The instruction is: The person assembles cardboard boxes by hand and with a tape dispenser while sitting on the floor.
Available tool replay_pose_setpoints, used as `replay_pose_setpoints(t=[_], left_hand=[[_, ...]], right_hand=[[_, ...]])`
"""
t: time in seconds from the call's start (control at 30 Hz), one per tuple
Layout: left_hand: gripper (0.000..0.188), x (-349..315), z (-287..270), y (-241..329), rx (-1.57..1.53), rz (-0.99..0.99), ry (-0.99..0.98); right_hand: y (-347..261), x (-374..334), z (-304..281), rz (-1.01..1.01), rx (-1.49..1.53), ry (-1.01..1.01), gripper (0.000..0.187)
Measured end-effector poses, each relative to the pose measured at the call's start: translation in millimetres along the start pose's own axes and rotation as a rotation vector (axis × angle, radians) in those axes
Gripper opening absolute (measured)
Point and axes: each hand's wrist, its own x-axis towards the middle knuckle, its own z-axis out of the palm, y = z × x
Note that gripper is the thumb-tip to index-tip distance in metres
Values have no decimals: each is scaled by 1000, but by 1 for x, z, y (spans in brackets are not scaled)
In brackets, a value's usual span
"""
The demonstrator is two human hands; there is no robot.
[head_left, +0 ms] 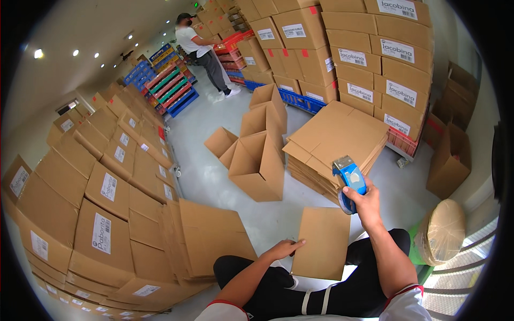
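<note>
My right hand (365, 200) is raised and wrapped around a blue tape dispenser (350, 177) with a metal front end. Lower down, between my knees, is a cardboard box (323, 241) with one plain rectangular face turned up. My left hand (287, 249) grips this box at its left edge, fingers closed; a small dark thing shows by the fingertips, too small to make out. The dispenser is held above the box, apart from it. Just beyond it lies a stack of flattened cartons (337, 128).
Several open empty boxes (257, 166) stand on the grey floor ahead. Stacked labelled cartons (107, 214) wall off the left; more cartons (375, 59) rise at the back right. A wrapped roll (447, 230) stands at right. Farther off, a person (201, 48) stands by red crates (231, 51).
</note>
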Motion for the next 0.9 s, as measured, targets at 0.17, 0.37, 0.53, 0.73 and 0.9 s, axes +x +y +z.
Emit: replay_pose_setpoints(t=[0.17, 0.37, 0.53, 0.73, 0.9], left_hand=[[84, 4, -15, 10, 37, 36, 118], [78, 5, -15, 10, 52, 88, 205], [40, -17, -18, 83, -176, 495, 596], [22, -152, 8, 306, -928, 1280, -253], [10, -210, 49, 381, -944, 1642, -663]], right_hand=[[11, 3, 3, -88, -77, -40, 62], [10, 2, -1, -82, -104, -23, 63], [9, 6, -2, -101, -96, 10, 63], [23, 19, -21, -80, -106, 79, 64], [7, 8, -14, -86, -132, 64, 64]])
